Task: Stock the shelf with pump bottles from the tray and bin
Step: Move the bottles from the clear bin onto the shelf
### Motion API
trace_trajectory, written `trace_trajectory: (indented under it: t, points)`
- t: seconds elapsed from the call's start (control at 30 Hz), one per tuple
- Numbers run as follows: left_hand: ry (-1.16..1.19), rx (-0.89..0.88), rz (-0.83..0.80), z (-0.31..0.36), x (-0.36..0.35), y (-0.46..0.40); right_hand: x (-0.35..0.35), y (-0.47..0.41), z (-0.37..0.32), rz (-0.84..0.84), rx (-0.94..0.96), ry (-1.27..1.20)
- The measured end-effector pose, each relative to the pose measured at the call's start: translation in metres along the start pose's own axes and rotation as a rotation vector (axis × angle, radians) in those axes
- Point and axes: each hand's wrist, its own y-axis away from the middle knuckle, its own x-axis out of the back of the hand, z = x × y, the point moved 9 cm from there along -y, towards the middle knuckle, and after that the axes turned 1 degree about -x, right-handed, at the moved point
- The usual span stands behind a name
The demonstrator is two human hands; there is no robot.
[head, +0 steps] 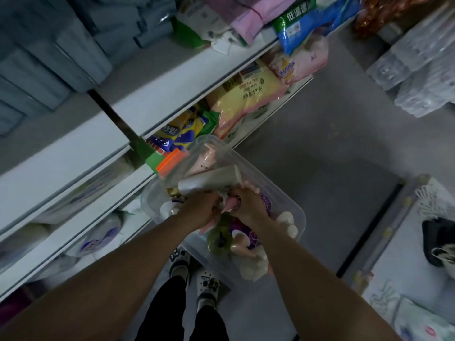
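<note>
A clear plastic bin stands on the floor at my feet, holding several pump bottles: a pink one at the far end, purple, green and white ones nearer me. Both hands meet over the bin's middle. My left hand grips the lower end of a long grey-white bottle that lies tilted across the bin. My right hand grips the pink pump top at that bottle's end. The white shelf runs along the left.
Shelf levels on the left carry yellow, blue and pink bags and grey stacked packs. Wrapped clear packs sit at the far right. A white surface with a black item lies at the right. My feet stand beside the bin.
</note>
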Motion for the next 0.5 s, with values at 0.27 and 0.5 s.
trace_trajectory:
  t: [0.27,0.5]
  points:
    - [-0.067,0.062,-0.115,-0.006,-0.033,-0.019,-0.004,-0.008,0.015,0.095,-0.024,-0.118]
    - [0.042,0.033,-0.055,0.013,-0.019,-0.004,0.002,0.008,0.012,0.095,0.049,-0.121]
